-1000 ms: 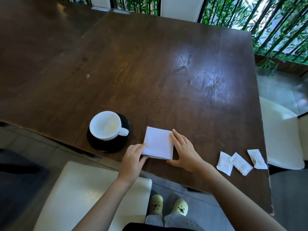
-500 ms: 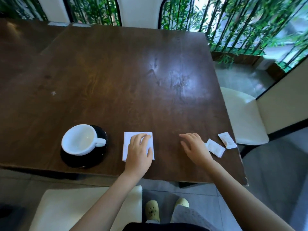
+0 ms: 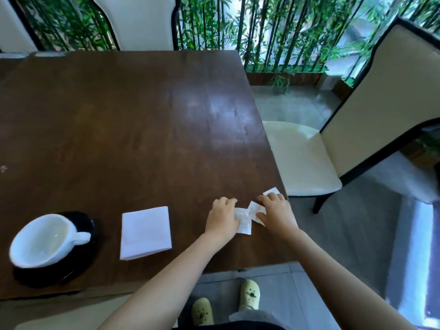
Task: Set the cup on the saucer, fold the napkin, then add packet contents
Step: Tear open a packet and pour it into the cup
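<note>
A white cup (image 3: 45, 241) stands on a black saucer (image 3: 82, 260) at the table's near left, handle pointing right. The white napkin (image 3: 145, 232) lies folded into a square to the right of it, untouched. Three small white packets sit near the table's right edge. My left hand (image 3: 222, 219) rests on the nearest packet (image 3: 244, 221), fingers curled over its left end. My right hand (image 3: 275, 211) lies on the middle packet (image 3: 254, 209). The third packet (image 3: 271, 191) peeks out beyond my right fingertips. Whether either packet is lifted is unclear.
The dark wooden table (image 3: 131, 129) ends just right of the packets. A cream chair (image 3: 304, 163) stands close to that edge. Another chair back (image 3: 138, 22) and bamboo plants are at the far side. My feet in pale shoes (image 3: 248, 295) are below the near edge.
My left hand left the napkin and moved right to the packets. My right hand reached further right onto them. The view swung right, so cup and napkin now sit further left.
</note>
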